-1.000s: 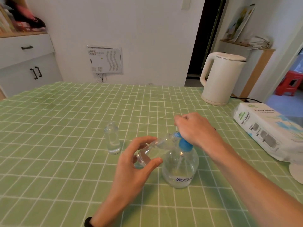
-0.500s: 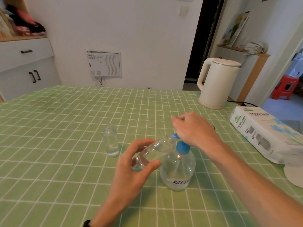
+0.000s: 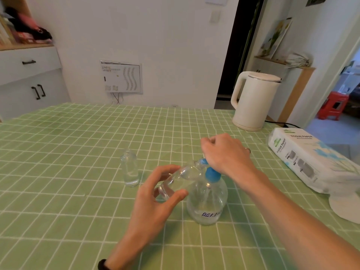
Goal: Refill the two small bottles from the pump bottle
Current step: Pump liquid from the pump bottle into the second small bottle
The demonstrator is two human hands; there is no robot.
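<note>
A clear round pump bottle (image 3: 206, 203) with a blue pump head stands on the green checked tablecloth (image 3: 68, 191). My right hand (image 3: 224, 152) rests on top of the blue pump, fingers curled over it. My left hand (image 3: 155, 195) grips a small clear bottle (image 3: 178, 179), tilted with its mouth up against the pump's nozzle. A second small clear bottle (image 3: 130, 171) stands upright and uncapped to the left, untouched, with a little liquid at its bottom.
A white electric kettle (image 3: 253, 100) stands at the back right, its cord running off the table. A pack of tissue paper (image 3: 303, 158) lies along the right edge, with a white round object (image 3: 342, 207) below it. White cabinets stand far left.
The view has drifted slightly; both hands, the tilted small bottle and the pump bottle keep the same arrangement. Nothing was picked up or let go.
</note>
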